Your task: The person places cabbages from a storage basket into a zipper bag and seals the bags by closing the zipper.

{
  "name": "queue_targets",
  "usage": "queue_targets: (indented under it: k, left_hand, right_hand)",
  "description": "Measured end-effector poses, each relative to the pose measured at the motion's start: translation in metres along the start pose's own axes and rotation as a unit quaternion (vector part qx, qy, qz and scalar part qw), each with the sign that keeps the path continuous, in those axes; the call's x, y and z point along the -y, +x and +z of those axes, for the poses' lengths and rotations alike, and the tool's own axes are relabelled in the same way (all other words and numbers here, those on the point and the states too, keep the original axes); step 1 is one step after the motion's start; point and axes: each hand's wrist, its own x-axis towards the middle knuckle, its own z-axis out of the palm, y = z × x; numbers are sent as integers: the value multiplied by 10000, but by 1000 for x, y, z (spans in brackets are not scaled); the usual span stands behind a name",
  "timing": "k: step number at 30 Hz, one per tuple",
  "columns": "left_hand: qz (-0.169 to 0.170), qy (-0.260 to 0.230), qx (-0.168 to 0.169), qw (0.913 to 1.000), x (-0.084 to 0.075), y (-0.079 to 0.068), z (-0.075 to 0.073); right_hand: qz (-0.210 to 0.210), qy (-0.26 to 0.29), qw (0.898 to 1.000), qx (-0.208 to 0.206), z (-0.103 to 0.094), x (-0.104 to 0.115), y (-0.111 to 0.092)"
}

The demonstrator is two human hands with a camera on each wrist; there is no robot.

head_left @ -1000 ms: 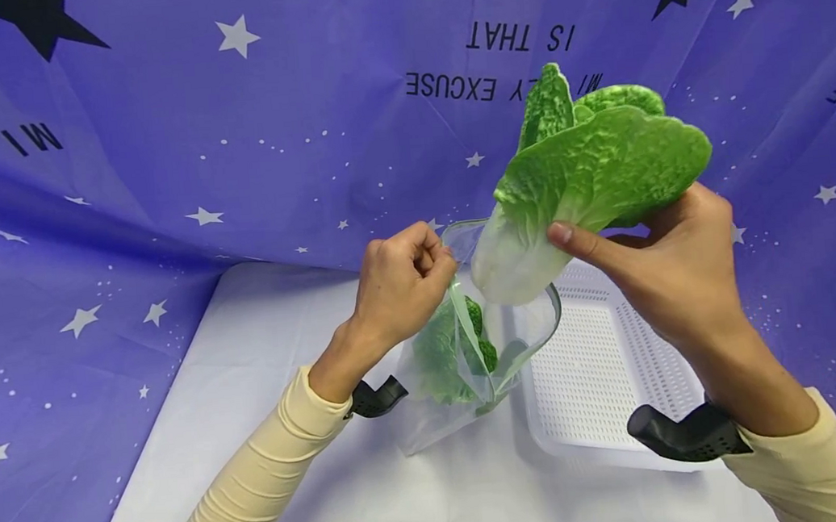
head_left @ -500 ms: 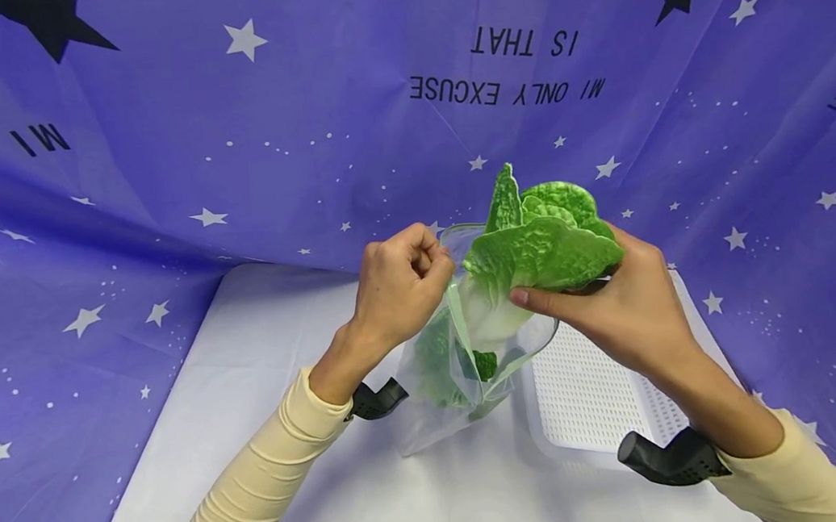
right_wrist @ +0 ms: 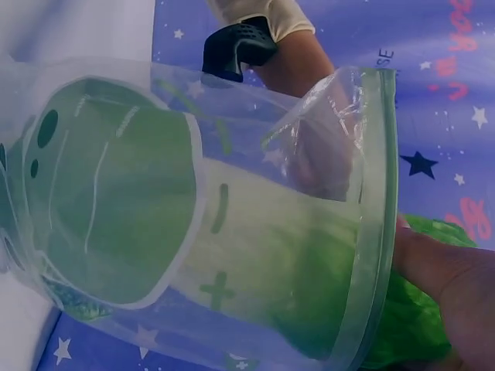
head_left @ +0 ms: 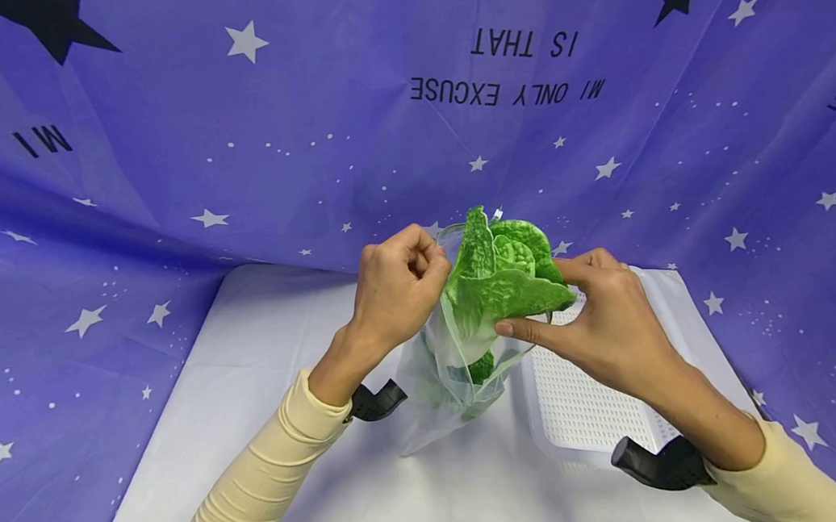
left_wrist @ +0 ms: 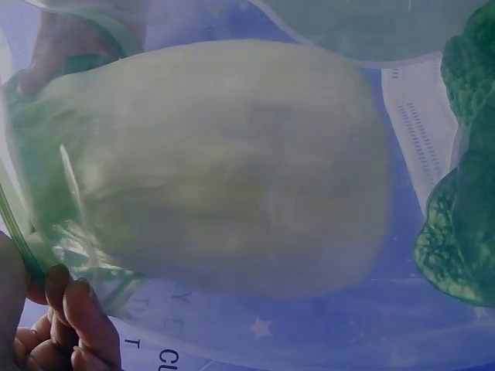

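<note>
In the head view my left hand (head_left: pixel 399 286) pinches the rim of a clear zip bag (head_left: pixel 425 426) with a green-edged mouth. My right hand (head_left: pixel 612 324) grips a Chinese cabbage (head_left: pixel 511 291) by its leaves, thumb in front. Its white base is inside the bag, while the green leaves stick out of the top. Through the film, the left wrist view shows the pale base (left_wrist: pixel 240 170) beside a dark green, bumpy vegetable (left_wrist: pixel 456 239) lower in the bag. The right wrist view shows the zip strip (right_wrist: pixel 377 224) close to my right thumb (right_wrist: pixel 425 263).
A white perforated plastic basket (head_left: pixel 580 399) stands on the white table (head_left: pixel 317 478), right of the bag and partly under my right hand. A purple cloth with stars (head_left: pixel 350 120) hangs behind the table and at its sides.
My right hand has moved left and down with the Chinese cabbage, from above the bag's mouth until its base is inside. My left hand has stayed at the rim.
</note>
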Motion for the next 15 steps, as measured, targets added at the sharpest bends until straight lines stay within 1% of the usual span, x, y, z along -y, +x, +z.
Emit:
queue_targets:
  k: [2,7,9,10,12,13,15]
  left_hand:
    - [3,-16,-15,10000,0,0,0]
    - [36,-59,-35,10000,1,-1,1]
    - [49,-57,-30,10000,1,-1,3]
    - [47,-57,-28,10000,1,-1,3]
    - [46,-54,-28,10000,0,-1,4]
    - [44,-43,-30,10000,0,-1,4]
    - [41,-34,-24,10000,0,-1,5]
  right_hand:
    - [-76,16,10000,35,-1,-1,-1]
    - [-231,215,9994,-146,-4,-7,-2]
    - [-180,232,9993,-238,-5,-12,-2]
    - [-105,202,9995,-219,-5,-15,-2]
    - [212,50,9998,-9,-7,-23,-2]
    - [402,-16,9990,189,-9,-26,-3]
    - [790,-126,9938,774,-13,-34,-5]
